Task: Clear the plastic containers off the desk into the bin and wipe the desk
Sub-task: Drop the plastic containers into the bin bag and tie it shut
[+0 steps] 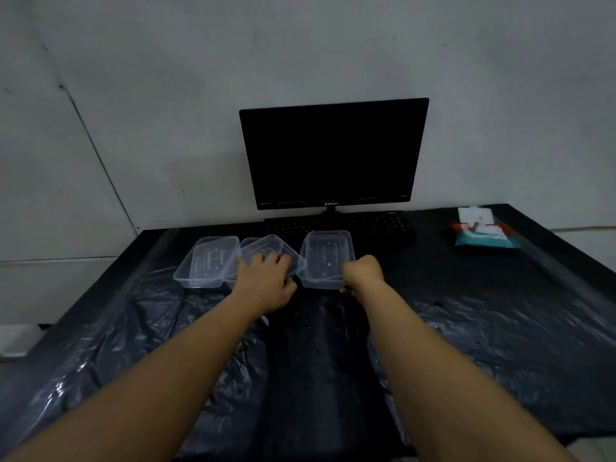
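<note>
Head view: three clear, empty rectangular plastic containers sit on the black plastic-sheeted desk [466, 328]. They look v. light, thin-walled, a bit flexible and slick; best taken by the rim or a short end wall. Left hand [266, 278], fingers spread and lightly bent, rests on the tilted middle container [266, 250], which overlaps the left container [210, 261]. Right hand [363, 273] is curled round the near right corner of the right container [328, 256], apparently gripping it. Bin not in view.
</note>
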